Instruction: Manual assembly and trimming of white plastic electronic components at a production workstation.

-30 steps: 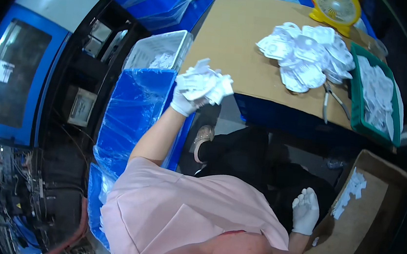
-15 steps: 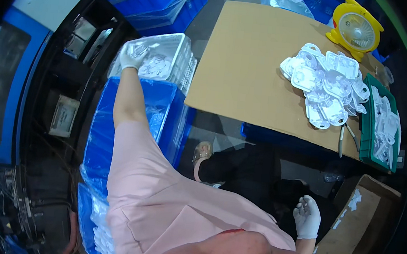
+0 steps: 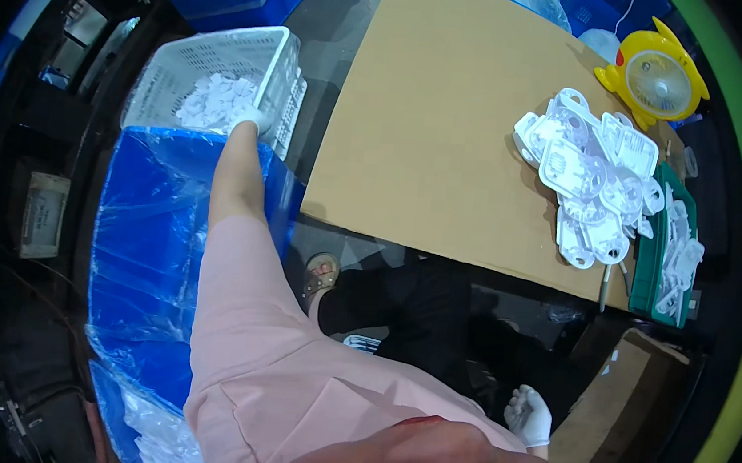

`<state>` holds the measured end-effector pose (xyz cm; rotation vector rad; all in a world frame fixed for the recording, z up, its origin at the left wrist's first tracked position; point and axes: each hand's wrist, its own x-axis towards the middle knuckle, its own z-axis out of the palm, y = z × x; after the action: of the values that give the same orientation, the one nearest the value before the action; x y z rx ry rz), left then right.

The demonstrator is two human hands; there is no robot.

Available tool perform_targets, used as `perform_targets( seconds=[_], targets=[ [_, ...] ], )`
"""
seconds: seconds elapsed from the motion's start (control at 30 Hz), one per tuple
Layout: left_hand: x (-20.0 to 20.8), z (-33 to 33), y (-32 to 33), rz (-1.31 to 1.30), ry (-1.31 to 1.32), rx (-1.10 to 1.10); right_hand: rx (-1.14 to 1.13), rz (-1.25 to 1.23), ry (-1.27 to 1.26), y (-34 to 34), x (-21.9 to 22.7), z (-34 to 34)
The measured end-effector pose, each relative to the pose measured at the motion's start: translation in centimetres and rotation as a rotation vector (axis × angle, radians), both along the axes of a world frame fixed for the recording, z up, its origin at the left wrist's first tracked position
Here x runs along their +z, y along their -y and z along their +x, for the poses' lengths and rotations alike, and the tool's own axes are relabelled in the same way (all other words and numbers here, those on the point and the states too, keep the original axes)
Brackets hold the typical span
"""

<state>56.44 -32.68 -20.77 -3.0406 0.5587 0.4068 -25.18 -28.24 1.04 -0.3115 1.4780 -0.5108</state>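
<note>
The person's left hand [image 3: 255, 119], white-gloved, is at the near right corner of a white basket [image 3: 187, 58]; the forearm hides most of it, and I cannot tell whether its fingers are apart or clamped on anything. Small white pieces [image 3: 214, 99] lie heaped inside the basket, beside that hand. The right hand [image 3: 532, 418], also gloved, is by the lap, fingers loosely bent; whether they meet, I cannot determine. White moulded parts [image 3: 586, 176] are piled on the table [image 3: 436, 113], beside a green tray [image 3: 647, 280].
</note>
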Motion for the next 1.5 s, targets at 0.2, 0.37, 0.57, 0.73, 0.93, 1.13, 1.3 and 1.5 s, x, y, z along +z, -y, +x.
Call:
perform_targets(
  seconds=[0.2, 0.37, 0.57, 0.73, 0.93, 1.13, 1.3, 1.5],
  targets=[
    [1.2, -1.0, 1.4, 0.038, -0.279, -0.201, 0.094, 0.058, -0.186, -0.5, -0.5, 0.3],
    [2.0, 1.8, -3.1, -0.052, -0.125, -0.263, 0.227, 0.091, -0.308, 0.2, -1.3, 2.0],
    [0.5, -6.6, 1.9, -0.218, -0.795, -0.237, 0.332, 0.026, -0.243, 1.7, -2.8, 2.3],
    [2.0, -11.1, 2.9, -0.664, -1.265, -0.051, 0.361, -0.043, -0.287, 1.2, -1.7, 2.6],
    [7.2, -7.6, -4.8, -0.422, -0.121, -0.395, 0.719, -0.452, -0.143, 5.9, 4.2, 9.7],
    [9.0, -9.6, -9.0, -0.2, 0.037, -0.524, 1.141, -0.978, -0.041, 10.5, 8.5, 26.0],
    [9.9, -7.7, -7.9, -0.221, -0.034, -0.528, 1.508, -1.547, 0.137, 13.0, 5.1, 44.1],
    [9.4, -1.6, -6.0, -0.045, -0.225, -0.526, 1.3, -1.772, -0.014, 22.1, -0.8, 57.3]
  ],
)
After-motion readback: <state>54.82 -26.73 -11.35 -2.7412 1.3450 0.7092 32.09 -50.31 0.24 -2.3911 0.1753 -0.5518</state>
